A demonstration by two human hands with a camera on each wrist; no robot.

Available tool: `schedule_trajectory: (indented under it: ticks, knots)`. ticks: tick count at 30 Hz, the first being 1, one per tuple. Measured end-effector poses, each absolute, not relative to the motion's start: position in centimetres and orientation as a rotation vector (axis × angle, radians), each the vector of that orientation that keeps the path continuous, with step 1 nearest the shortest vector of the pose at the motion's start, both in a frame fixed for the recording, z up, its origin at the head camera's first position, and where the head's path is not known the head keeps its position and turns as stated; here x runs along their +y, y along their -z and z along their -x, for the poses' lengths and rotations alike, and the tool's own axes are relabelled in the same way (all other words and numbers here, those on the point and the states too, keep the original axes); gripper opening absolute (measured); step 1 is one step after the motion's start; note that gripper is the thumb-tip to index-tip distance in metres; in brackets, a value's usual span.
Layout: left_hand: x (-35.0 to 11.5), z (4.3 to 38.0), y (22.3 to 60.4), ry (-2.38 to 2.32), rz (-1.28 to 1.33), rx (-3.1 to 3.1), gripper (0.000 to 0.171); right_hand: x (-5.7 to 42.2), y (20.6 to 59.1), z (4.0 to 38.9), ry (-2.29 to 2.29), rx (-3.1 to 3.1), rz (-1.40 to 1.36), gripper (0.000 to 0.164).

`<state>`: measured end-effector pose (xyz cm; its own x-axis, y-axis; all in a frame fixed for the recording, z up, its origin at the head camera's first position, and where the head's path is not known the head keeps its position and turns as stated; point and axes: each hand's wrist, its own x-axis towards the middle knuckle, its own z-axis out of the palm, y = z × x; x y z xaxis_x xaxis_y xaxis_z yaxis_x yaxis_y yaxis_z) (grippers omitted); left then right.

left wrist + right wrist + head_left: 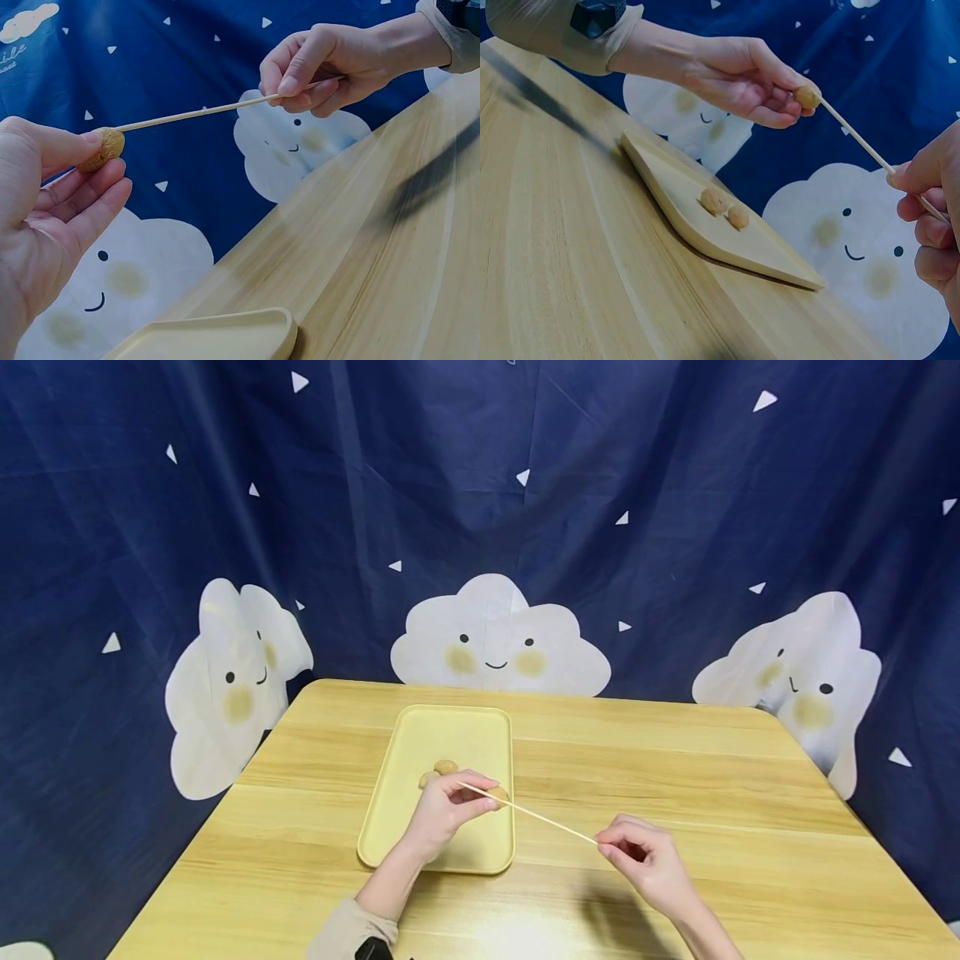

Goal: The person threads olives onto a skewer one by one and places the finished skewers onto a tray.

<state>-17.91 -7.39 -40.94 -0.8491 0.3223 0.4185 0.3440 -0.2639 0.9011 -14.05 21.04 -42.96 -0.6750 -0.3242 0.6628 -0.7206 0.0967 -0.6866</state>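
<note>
A small golden-brown wrinkled ball (103, 152), like a meatball, is pinched between the thumb and fingers of my left hand (442, 814), above the tray. My right hand (648, 864), to the right of the tray, pinches a thin wooden skewer (551, 821). The skewer slopes up from the right fingers to the ball and meets it in both wrist views; whether its tip is inside cannot be told. Two more brown balls, one (713, 201) beside the other (738, 217), lie on the yellow tray (450, 727).
The tray rests on a wood-grain table (645, 752), left of its middle. Behind the table hangs a dark blue curtain (465, 460) with white clouds and triangles. A dark device (598, 15) is strapped at the left wrist, over a beige sleeve (547, 34).
</note>
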Motion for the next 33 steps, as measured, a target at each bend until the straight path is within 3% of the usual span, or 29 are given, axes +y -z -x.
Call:
schedule_trajectory:
  ticks: [8, 15, 25, 33]
  knots:
    - [-7.1, 17.9, 41.2, 2.369, 0.861, -1.882, 0.028, 20.5, 43.0, 14.2, -1.600, -2.030, -1.047, 0.043]
    - [-6.9, 17.6, 41.2, 2.411, 0.871, -1.836, 0.037, 20.0, 43.0, 14.3, -1.614, -2.057, -1.018, 0.040]
    - [-6.5, 17.5, 41.6, 2.401, 0.856, -1.853, 0.027, 19.2, 42.8, 14.2, -1.618, -2.153, -0.935, 0.032]
    - [-6.3, 17.2, 41.9, 2.390, 0.808, -1.920, 0.031, 18.9, 42.9, 14.3, -1.649, -2.126, -0.970, 0.031]
